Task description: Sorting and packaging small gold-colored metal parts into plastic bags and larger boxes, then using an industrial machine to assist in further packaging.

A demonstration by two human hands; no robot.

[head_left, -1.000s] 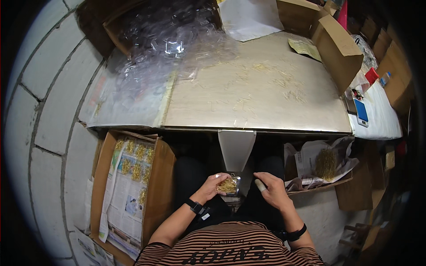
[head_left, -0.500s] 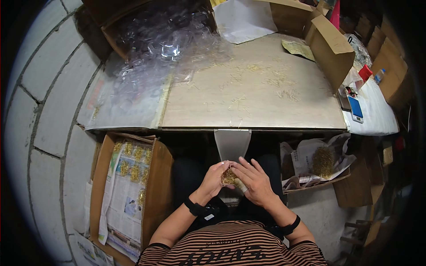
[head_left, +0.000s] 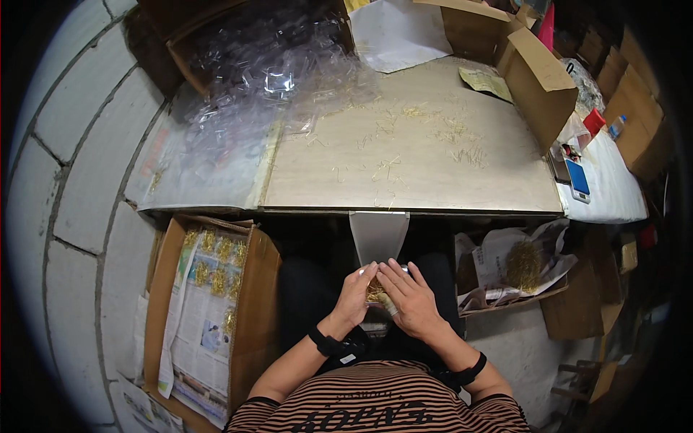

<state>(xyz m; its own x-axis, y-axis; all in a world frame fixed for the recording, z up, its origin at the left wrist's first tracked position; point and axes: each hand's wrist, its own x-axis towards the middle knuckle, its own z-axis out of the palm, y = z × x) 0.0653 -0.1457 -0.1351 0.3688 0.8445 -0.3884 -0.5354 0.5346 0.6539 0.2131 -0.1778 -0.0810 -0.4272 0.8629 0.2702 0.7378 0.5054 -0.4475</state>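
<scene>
Over my lap, close to my body, a small clear plastic box (head_left: 375, 290) with thin gold-coloured metal pieces inside sits between my hands. My left hand (head_left: 351, 302) is closed round its left side. Across the top and right side lies my right hand (head_left: 410, 294), fingers long and close together, pressing on the box. Pale tape wraps the right thumb. Much of the box and its lid is hidden under the fingers. Loose gold-coloured wire pieces (head_left: 413, 112) are scattered on the table (head_left: 325, 184) beyond.
A carton (head_left: 254, 303) at my left holds newspaper and several filled boxes (head_left: 219, 281). Empty clear boxes (head_left: 267, 86) pile up at the table's far left. At my right, a paper-lined box (head_left: 473, 296) holds a gold heap (head_left: 522, 265). A small scale (head_left: 577, 179) lies right of the table.
My right hand has moved left and in over the box, its fingers drawing together. My left hand has turned inward, and the box is now more covered.
</scene>
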